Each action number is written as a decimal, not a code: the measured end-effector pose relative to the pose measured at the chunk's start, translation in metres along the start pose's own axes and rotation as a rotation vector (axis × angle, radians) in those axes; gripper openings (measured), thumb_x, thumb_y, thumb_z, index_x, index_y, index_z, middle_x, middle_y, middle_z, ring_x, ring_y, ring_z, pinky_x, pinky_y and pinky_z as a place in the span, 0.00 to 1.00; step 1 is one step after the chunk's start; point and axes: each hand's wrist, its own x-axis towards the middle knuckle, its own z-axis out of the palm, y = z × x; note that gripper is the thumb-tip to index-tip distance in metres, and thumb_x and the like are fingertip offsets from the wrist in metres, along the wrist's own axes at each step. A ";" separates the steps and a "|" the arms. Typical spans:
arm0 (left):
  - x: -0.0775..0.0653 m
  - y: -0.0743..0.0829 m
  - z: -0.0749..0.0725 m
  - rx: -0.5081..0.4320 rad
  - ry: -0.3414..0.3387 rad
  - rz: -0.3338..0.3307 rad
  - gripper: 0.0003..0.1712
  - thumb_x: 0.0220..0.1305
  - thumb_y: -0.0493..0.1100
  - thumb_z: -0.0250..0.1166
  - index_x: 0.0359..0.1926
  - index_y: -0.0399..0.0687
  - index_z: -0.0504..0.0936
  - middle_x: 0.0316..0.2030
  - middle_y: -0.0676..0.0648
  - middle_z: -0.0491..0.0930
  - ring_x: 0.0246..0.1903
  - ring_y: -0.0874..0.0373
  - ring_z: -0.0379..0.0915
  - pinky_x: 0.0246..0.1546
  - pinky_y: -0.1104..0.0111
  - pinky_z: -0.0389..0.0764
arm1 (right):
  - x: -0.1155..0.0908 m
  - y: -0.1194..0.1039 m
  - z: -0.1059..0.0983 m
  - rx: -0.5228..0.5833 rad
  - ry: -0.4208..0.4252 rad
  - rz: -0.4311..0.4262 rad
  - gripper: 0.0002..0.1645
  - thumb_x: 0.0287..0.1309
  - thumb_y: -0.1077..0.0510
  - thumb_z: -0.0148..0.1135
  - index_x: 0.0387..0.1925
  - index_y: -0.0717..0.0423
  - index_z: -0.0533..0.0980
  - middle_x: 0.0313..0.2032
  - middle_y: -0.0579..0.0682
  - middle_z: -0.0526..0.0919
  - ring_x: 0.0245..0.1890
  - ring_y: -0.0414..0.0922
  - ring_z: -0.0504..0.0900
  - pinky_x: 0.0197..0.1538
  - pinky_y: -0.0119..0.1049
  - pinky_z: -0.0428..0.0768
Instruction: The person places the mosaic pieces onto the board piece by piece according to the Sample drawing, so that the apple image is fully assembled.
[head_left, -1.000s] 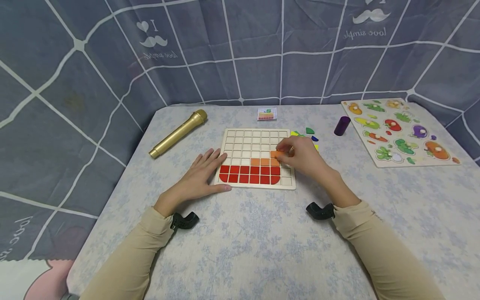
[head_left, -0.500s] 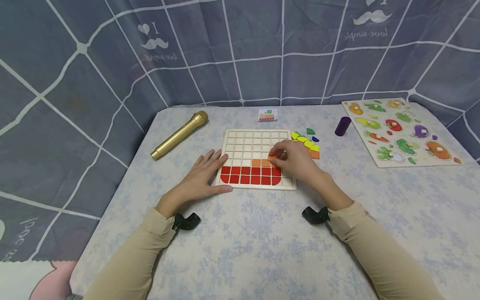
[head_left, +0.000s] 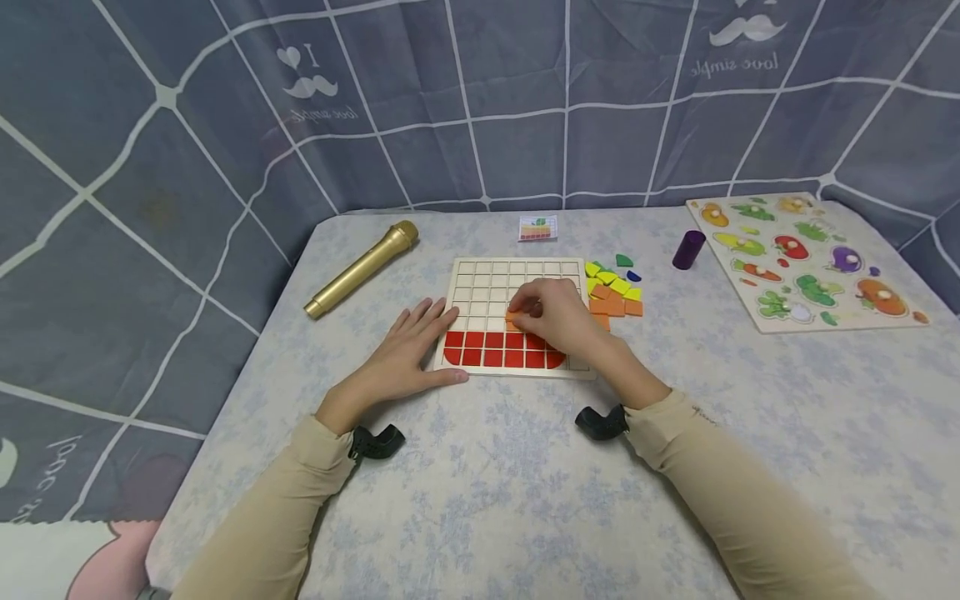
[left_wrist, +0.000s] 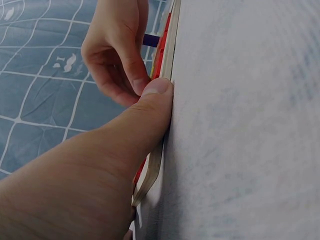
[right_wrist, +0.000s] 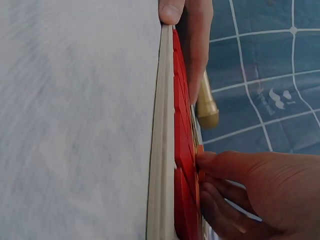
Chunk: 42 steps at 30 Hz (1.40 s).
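A wooden grid board (head_left: 471, 291) lies on the table, with two rows of red tiles (head_left: 492, 348) in its lower part. My left hand (head_left: 397, 358) rests at the board's left side, fingers spread over the edge, thumb (left_wrist: 156, 90) along the front edge. Above the red rows, my right hand (head_left: 558, 312) pinches an orange square tile (head_left: 512, 320) between thumb and fingertips, low over the board. The right wrist view shows this orange tile (right_wrist: 200, 149) at the fingertips, just behind the red tiles (right_wrist: 184, 135). The right hand hides the squares to its right.
Loose orange tiles (head_left: 609, 307) and yellow tiles (head_left: 619, 286) lie against the board's right side, with a green piece (head_left: 624, 261) and a blue piece (head_left: 633, 276) beyond. Around stand a pattern card (head_left: 537, 228), gold microphone (head_left: 362, 268), purple cylinder (head_left: 688, 250) and vegetable puzzle (head_left: 806, 262).
My right hand has moved left along the orange row, uncovering the loose orange and yellow tiles beside the board. My left hand has stayed on the board's left edge.
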 end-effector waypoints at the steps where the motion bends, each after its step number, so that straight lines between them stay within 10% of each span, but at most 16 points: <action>1: 0.001 0.000 0.000 0.002 0.000 0.000 0.59 0.65 0.65 0.71 0.85 0.50 0.52 0.85 0.40 0.45 0.85 0.41 0.33 0.84 0.44 0.35 | 0.000 -0.001 0.002 0.009 0.001 -0.001 0.04 0.64 0.61 0.74 0.40 0.57 0.88 0.38 0.50 0.90 0.37 0.47 0.85 0.45 0.41 0.85; 27: 0.003 0.000 -0.001 0.015 -0.011 0.010 0.59 0.66 0.65 0.71 0.85 0.49 0.52 0.85 0.40 0.44 0.85 0.41 0.33 0.84 0.43 0.35 | -0.003 -0.005 0.019 0.026 0.039 -0.084 0.06 0.66 0.61 0.73 0.42 0.53 0.92 0.43 0.47 0.92 0.50 0.47 0.85 0.57 0.46 0.83; 42: 0.002 -0.004 0.003 0.014 -0.007 0.000 0.60 0.65 0.67 0.70 0.86 0.52 0.50 0.85 0.42 0.43 0.85 0.43 0.30 0.84 0.45 0.33 | -0.004 0.029 -0.047 0.012 0.095 0.153 0.13 0.67 0.64 0.69 0.51 0.61 0.88 0.50 0.60 0.89 0.49 0.58 0.88 0.57 0.52 0.86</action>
